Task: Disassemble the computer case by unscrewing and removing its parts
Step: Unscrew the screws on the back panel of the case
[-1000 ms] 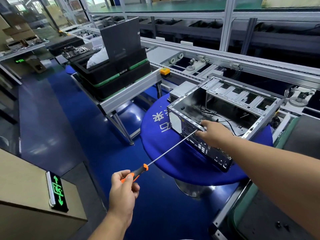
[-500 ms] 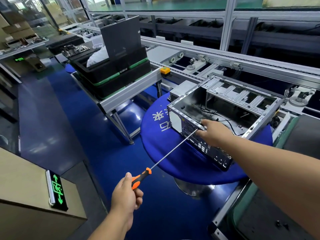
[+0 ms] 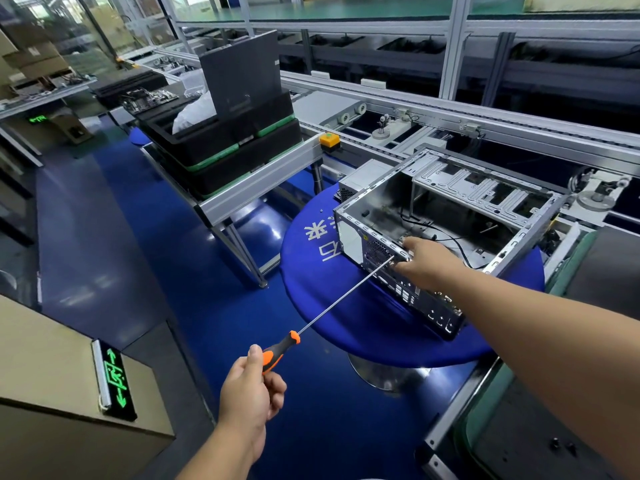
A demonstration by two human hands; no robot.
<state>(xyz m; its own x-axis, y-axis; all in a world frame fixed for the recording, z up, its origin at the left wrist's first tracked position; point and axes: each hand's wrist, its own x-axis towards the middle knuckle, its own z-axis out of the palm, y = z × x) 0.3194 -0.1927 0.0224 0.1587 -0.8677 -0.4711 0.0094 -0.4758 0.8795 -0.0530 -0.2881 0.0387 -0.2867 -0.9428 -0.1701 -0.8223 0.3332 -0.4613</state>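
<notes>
A round blue table [image 3: 363,327] carries the open computer case [image 3: 450,216], which lies on its side over the table's far right part with its rear panel facing the near left edge. Beyond the table's far left edge, stacked black trays [image 3: 221,150] sit on an aluminium rack. The right hand [image 3: 427,263] grips the case's upper rear edge, fingers curled over it. The left hand [image 3: 251,386] is closed around the orange-and-black handle of a long screwdriver [image 3: 332,308], whose tip meets the rear panel just beside the right hand.

Screwdriver [image 3: 341,299] tip (behind right hand [image 3: 427,263])
</notes>
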